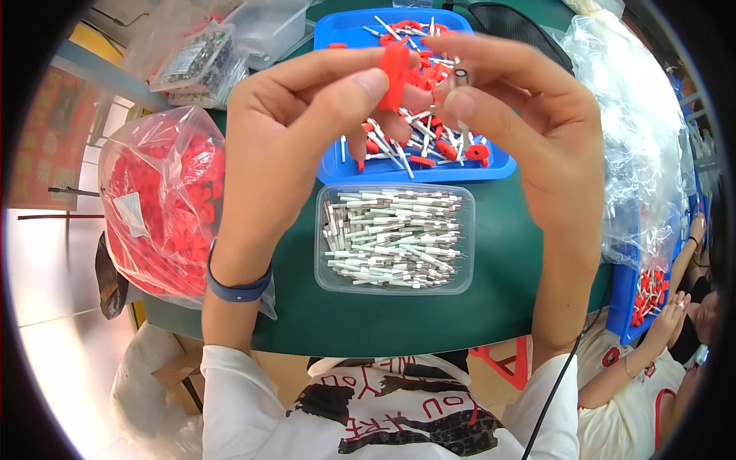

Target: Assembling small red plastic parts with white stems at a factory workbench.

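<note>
We see a blue tray [337, 165] of red-capped white pins on the green bench [498, 276], a clear tub [330, 280] of white-and-metal pins before it, and a bag of red caps [165, 203] at left. Above the tray, our left hand [284, 130] pinches a red cap [394, 73]; our right hand [537, 115] grips a white pin [461, 77] beside it.

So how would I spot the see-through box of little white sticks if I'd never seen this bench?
Start at the dark green table and find the shallow blue plastic tray of mixed red and white pieces. Just nearer the person sits the clear rectangular plastic tub, below the raised left hand and right hand. Unlike the tray, it holds only white and metal pins, nothing red.
</note>
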Tool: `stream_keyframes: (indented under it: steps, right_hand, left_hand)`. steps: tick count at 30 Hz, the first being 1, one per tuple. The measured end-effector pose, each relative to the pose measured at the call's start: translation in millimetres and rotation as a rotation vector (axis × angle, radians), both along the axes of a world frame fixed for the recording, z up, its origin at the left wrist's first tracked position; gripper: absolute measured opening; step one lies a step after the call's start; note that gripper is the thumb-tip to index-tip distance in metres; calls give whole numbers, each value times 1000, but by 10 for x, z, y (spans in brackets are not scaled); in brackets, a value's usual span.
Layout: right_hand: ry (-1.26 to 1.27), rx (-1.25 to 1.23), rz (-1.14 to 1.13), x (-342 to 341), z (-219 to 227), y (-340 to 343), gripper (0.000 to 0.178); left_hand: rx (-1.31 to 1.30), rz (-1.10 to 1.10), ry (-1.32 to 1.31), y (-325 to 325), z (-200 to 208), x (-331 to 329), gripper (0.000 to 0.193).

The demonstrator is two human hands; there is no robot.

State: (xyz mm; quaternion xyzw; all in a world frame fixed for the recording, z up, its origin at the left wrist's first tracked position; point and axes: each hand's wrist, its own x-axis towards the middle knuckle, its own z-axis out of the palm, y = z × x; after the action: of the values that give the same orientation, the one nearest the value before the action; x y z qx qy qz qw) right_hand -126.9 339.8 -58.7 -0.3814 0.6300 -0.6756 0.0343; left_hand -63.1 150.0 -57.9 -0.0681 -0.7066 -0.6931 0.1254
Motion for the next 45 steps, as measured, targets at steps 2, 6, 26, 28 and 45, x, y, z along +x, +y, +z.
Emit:
stream_keyframes:
  steps: [2,6,26,28,45]
  right_hand:
    - [-31,25,-44,68,65,-28,25]
    - [-44,51,-59,85,22,-57,28]
    - [60,178,-114,91,2,-38,15]
    - [77,196,-131,84,1,-44,15]
    - [65,-102,-183,63,-126,-128,14]
  left_hand:
    - [49,4,-11,-34,18,1,35]
    - [61,-46,-125,-88,36,39,37]
    - [-34,-101,-110,-102,-55,59,33]
    - [-80,-108,-21,-95,-54,36,32]
    - [-25,-67,-6,-43,-43,28,32]
